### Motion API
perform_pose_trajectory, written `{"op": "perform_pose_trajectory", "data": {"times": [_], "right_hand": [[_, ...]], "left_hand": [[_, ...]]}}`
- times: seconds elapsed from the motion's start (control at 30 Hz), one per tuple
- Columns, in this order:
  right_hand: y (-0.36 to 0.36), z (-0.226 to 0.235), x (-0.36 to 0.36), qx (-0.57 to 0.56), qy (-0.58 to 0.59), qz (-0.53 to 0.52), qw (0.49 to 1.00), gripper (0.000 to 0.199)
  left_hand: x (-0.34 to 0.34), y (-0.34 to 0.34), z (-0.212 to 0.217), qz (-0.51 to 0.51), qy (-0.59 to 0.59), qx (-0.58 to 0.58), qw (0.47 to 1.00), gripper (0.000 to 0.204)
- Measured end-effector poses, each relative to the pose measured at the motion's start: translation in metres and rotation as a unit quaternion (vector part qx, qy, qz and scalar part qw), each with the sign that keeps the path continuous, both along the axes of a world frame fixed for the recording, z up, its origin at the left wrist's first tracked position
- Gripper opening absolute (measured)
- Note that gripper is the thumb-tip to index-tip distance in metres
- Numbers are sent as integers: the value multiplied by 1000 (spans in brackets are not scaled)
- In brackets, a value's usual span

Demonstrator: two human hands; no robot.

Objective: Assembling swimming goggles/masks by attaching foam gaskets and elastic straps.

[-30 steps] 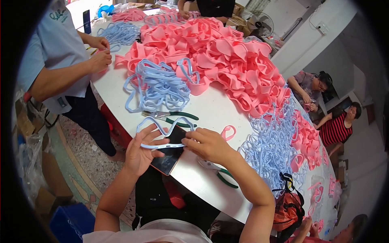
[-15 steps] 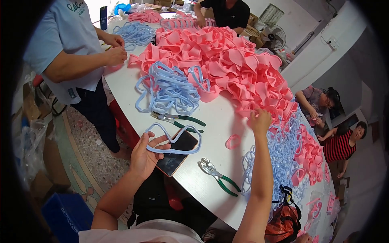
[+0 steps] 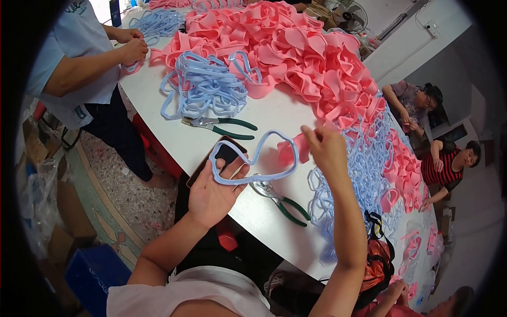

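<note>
My left hand [image 3: 215,198] holds a pale blue, goggle-shaped loop [image 3: 264,178] up over the table, its fingers around the left end. My right hand [image 3: 327,150] pinches a soft pink piece [image 3: 302,146] just beyond the loop's right end; part of it shows through the loop. Below the loop lie green-handled pliers [image 3: 291,210], and a dark phone [image 3: 228,153] is partly behind my left fingers. Farther off, a second pair of green-handled pliers [image 3: 232,128] rests beside a heap of pale blue loops [image 3: 206,87].
A large heap of pink pieces [image 3: 285,45] covers the table's far part. Tangled pale blue strands [image 3: 351,182] lie right of my right arm, near an orange bag [image 3: 377,259]. People stand or sit around the table. A blue bin [image 3: 97,277] stands on the floor.
My right hand has drawn back from the pink heap toward the loop with a pink piece. My left hand has carried the loop rightward. The view has tilted down.
</note>
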State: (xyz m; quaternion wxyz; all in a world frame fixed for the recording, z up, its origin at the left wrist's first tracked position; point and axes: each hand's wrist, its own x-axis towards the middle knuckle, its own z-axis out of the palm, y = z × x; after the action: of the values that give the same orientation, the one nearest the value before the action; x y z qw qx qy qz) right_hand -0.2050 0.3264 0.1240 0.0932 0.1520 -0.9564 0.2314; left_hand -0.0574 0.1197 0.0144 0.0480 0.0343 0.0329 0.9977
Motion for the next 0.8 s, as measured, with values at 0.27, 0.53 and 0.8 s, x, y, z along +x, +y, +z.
{"op": "perform_pose_trajectory", "data": {"times": [0.27, 0.53, 0.8], "right_hand": [[-10, -46, 78, -427, -514, 63, 741, 63], [-3, -87, 119, -559, -445, 29, 699, 58], [7, -88, 145, -405, -316, 18, 858, 20]], "left_hand": [[18, 11, -19, 22, -15, -35, 999, 31], [39, 9, -23, 48, -51, -201, 977, 15], [86, 32, -51, -159, 78, -502, 846, 21]]}}
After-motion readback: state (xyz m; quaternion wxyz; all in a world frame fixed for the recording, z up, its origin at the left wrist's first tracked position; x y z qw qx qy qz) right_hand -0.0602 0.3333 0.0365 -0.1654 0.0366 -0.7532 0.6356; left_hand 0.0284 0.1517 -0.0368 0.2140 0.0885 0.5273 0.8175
